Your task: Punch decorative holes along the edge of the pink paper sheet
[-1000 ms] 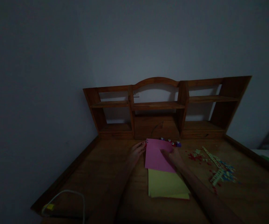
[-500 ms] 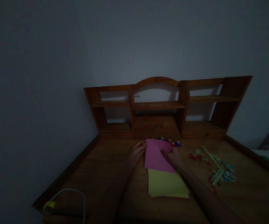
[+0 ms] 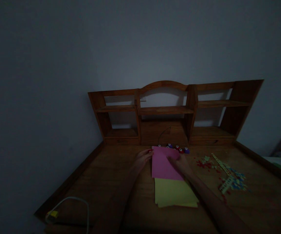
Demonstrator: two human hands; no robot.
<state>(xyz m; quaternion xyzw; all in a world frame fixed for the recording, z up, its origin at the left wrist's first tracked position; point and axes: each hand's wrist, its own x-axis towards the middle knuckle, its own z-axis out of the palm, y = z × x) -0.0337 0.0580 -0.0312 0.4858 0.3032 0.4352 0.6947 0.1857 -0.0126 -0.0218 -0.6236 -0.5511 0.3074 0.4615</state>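
Observation:
A pink sheet of paper (image 3: 163,167) is held up over the desk, its lower edge overlapping a stack of yellow paper sheets (image 3: 174,193). My left hand (image 3: 144,157) pinches the pink sheet at its upper left corner, fingers closed. On the right side, my right hand (image 3: 180,162) grips the same sheet, thumb on the front face and the other fingers hidden behind it. Just beyond the top edge of the pink paper stand several small red and purple pieces with round white tops (image 3: 177,148), partly covered by it.
A wooden desk (image 3: 101,182) with a shelf unit (image 3: 166,110) along its back fills the middle. Small red, blue and pale pieces (image 3: 238,180) lie scattered to the right, with pale strips (image 3: 220,164) among them. A white cable (image 3: 76,198) loops at the lower left by a yellow object (image 3: 53,214).
The pink sheet has shifted slightly down and right at its upper left corner, showing a little more of the small pieces behind. Both hands keep their hold.

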